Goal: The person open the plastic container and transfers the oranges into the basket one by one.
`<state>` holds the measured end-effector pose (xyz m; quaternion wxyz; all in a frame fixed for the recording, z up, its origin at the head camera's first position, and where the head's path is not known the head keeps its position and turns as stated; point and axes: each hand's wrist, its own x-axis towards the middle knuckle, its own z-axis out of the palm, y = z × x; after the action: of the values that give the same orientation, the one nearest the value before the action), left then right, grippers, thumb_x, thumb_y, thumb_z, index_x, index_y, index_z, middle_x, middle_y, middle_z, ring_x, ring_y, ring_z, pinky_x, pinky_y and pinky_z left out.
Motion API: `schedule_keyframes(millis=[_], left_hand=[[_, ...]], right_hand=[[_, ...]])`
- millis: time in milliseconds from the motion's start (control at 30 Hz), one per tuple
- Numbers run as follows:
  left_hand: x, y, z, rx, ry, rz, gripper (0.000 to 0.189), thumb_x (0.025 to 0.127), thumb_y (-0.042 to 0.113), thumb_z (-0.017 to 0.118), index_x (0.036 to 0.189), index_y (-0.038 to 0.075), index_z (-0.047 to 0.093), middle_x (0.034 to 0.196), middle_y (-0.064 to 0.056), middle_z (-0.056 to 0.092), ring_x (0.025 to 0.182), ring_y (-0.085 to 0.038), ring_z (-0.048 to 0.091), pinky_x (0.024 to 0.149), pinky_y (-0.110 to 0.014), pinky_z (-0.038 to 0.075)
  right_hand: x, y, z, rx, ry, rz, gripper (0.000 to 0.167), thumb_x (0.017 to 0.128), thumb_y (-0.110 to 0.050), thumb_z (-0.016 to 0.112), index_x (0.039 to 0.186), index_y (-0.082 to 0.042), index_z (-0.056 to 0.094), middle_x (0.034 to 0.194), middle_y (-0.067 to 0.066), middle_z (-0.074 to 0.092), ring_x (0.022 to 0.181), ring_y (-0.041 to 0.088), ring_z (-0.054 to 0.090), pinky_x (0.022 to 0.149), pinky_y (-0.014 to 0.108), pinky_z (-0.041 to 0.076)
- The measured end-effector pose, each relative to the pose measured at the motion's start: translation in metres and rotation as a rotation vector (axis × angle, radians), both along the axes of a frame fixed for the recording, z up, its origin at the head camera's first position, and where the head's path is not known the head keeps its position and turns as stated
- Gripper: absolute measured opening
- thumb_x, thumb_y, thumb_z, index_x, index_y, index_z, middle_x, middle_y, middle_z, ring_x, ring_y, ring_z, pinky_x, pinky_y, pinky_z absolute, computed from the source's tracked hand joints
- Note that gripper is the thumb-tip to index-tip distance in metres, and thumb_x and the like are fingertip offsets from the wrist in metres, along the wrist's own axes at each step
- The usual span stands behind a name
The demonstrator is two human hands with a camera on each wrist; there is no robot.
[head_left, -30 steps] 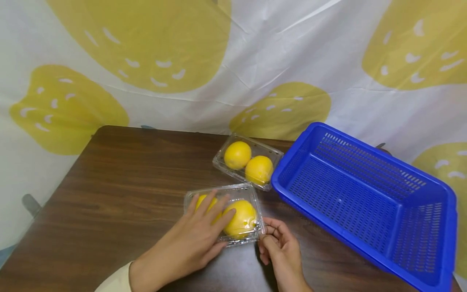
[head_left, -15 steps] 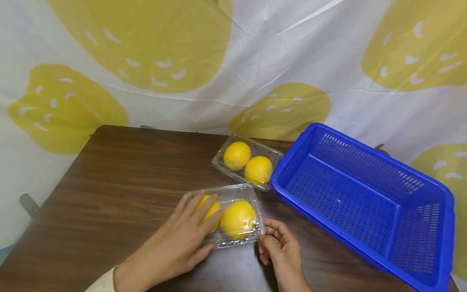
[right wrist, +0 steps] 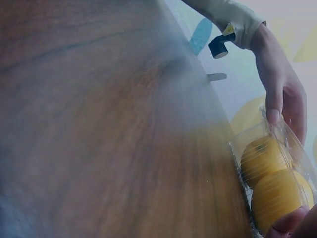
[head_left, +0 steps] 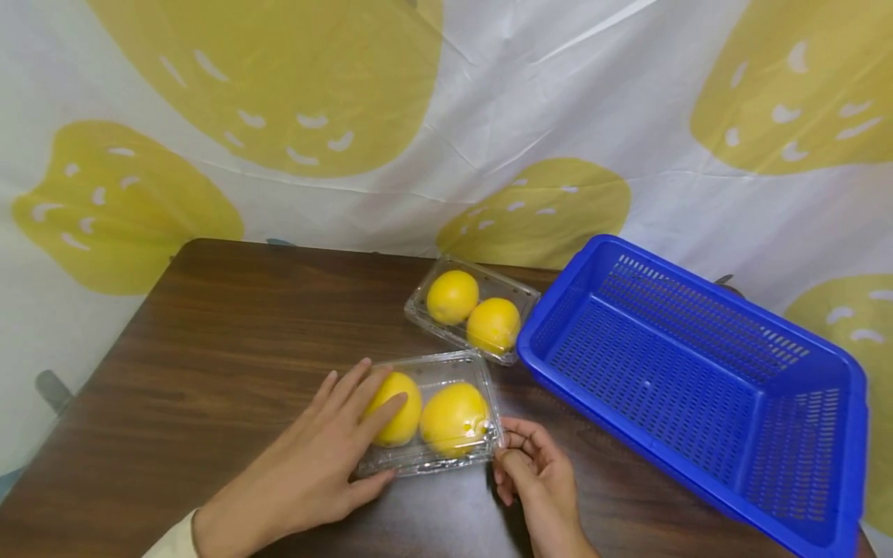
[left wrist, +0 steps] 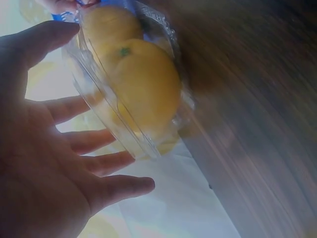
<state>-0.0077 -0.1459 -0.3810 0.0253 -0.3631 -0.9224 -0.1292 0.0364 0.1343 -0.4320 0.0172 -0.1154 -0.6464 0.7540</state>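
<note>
A clear plastic clamshell container [head_left: 434, 377] lies on the table near the front, its lid down over two yellow-orange round fruits that look like oranges [head_left: 455, 419]. My left hand [head_left: 314, 449] reaches over its left end with fingers straight and spread; in the left wrist view the fingertips sit right at the lid's edge. At the opposite end, my right hand [head_left: 537, 477] pinches the container's right front corner between thumb and curled fingers. The right wrist view shows only a little of that thumb [right wrist: 290, 223] at the lower corner.
A second clear clamshell [head_left: 446, 333] with two similar fruits lies just behind, near the back edge of the table [head_left: 230, 333]. To the right stands a large blue plastic basket [head_left: 649, 387] with slotted walls. A cloth with yellow fruit prints [head_left: 391, 209] hangs behind the table.
My left hand has slid leftward across the lid, uncovering both fruits more. My right hand keeps its pinch on the corner, and the container stays in place.
</note>
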Motion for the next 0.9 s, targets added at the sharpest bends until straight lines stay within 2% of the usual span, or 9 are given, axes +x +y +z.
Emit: schedule_keyframes(millis=[367, 600, 667, 800, 900], left_hand=[[-0.005, -0.012, -0.003, 0.01, -0.021, 0.001, 0.088, 0.09, 0.05, 0.089, 0.161, 0.013, 0.054, 0.177, -0.02, 0.032, 0.163, -0.048, 0.03, 0.126, -0.07, 0.035], [-0.007, -0.015, -0.003, 0.042, -0.055, -0.022, 0.088, 0.091, 0.044, 0.089, 0.164, 0.012, 0.051, 0.177, -0.022, 0.029, 0.162, -0.046, 0.032, 0.115, -0.067, 0.051], [-0.008, -0.015, -0.001, 0.043, -0.066, -0.024, 0.088, 0.091, 0.043, 0.089, 0.164, 0.012, 0.05, 0.177, -0.022, 0.03, 0.161, -0.046, 0.032, 0.113, -0.067, 0.053], [-0.009, -0.015, 0.0, 0.036, -0.08, -0.022, 0.088, 0.091, 0.043, 0.089, 0.164, 0.013, 0.05, 0.177, -0.022, 0.03, 0.161, -0.046, 0.033, 0.112, -0.067, 0.054], [-0.009, -0.014, 0.0, 0.033, -0.078, -0.019, 0.088, 0.091, 0.044, 0.089, 0.163, 0.013, 0.051, 0.177, -0.021, 0.03, 0.161, -0.045, 0.033, 0.112, -0.067, 0.054]], right_hand=[[0.0, 0.0, 0.0, -0.001, 0.003, 0.001, 0.034, 0.097, 0.01, 0.063, 0.131, 0.014, 0.061, 0.096, 0.007, 0.066, 0.066, 0.013, 0.057, 0.049, 0.021, 0.045], [-0.002, 0.001, 0.001, -0.02, -0.036, 0.009, 0.034, 0.098, 0.008, 0.063, 0.131, 0.013, 0.059, 0.098, 0.008, 0.066, 0.067, 0.014, 0.057, 0.05, 0.021, 0.046], [-0.002, 0.001, 0.002, -0.037, -0.059, 0.017, 0.033, 0.098, 0.007, 0.063, 0.13, 0.013, 0.059, 0.099, 0.008, 0.066, 0.068, 0.014, 0.057, 0.049, 0.021, 0.045], [0.001, 0.0, 0.0, -0.083, -0.121, 0.067, 0.019, 0.099, 0.002, 0.066, 0.115, 0.009, 0.061, 0.092, 0.009, 0.066, 0.064, 0.013, 0.056, 0.045, 0.02, 0.043], [0.006, -0.003, -0.001, -0.111, -0.167, 0.146, 0.013, 0.101, -0.004, 0.069, 0.103, 0.008, 0.064, 0.084, 0.011, 0.069, 0.057, 0.012, 0.056, 0.042, 0.02, 0.045]])
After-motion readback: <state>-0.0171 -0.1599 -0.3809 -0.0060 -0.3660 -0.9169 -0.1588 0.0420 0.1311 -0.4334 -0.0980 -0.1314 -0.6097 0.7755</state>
